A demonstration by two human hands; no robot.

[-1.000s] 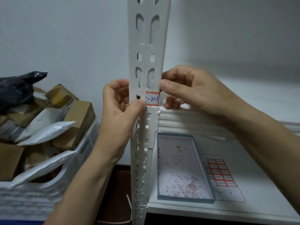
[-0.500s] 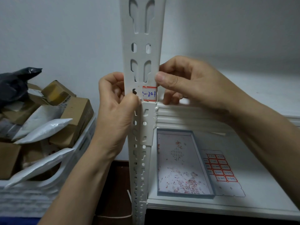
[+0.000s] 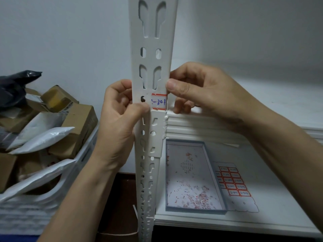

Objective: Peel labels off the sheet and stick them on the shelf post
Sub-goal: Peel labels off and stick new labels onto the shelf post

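Observation:
A white slotted shelf post [image 3: 153, 41] runs up the middle of the view. A red-bordered label [image 3: 159, 101] with blue handwriting sits on the post's front face at hand height. My left hand [image 3: 120, 123] grips the post's left edge, its thumb pressed on the front just left of the label. My right hand [image 3: 204, 91] holds the post's right edge, thumb tip at the label's upper right corner and fingers curled behind. The label sheet [image 3: 234, 184], with several red-bordered labels on it, lies flat on the shelf at lower right.
A shallow grey box [image 3: 212, 210] holding small red paper scraps lies on the white shelf [image 3: 272, 203] beside the sheet. A white crate [image 3: 43, 206] full of cardboard boxes and white mailer bags stands at left, with a black bag [image 3: 15, 86] on top.
My left thumb has slid off the label's left end, which now shows more. Both hands stay on the post; the view has shifted slightly.

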